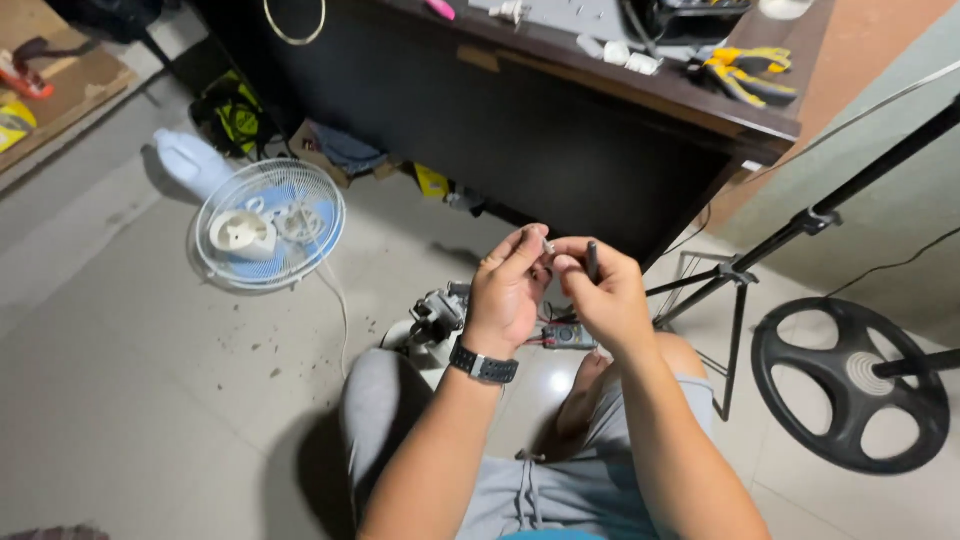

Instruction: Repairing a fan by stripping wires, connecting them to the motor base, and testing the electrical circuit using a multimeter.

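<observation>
Grey tiled floor [130, 400], dark wooden worktop [620, 90] at top. Centre frame: left hand [510, 290] pinches a tiny pale part [548, 245]; right hand [605, 295] grips a thin dark rod-shaped tool [592, 262]. Part looks light, rigid, easily dropped; fingertip pinch suits it.

Tiny part [548, 245] between fingers [530, 250], indistinct

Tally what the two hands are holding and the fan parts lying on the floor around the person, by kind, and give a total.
Small pale part pinched between both hands: 1
Dark slim tool in the right hand: 1
White fan grille with blue blades: 1
Grey fan motor unit on the floor: 1
Black round stand base: 1
Total: 5
</observation>
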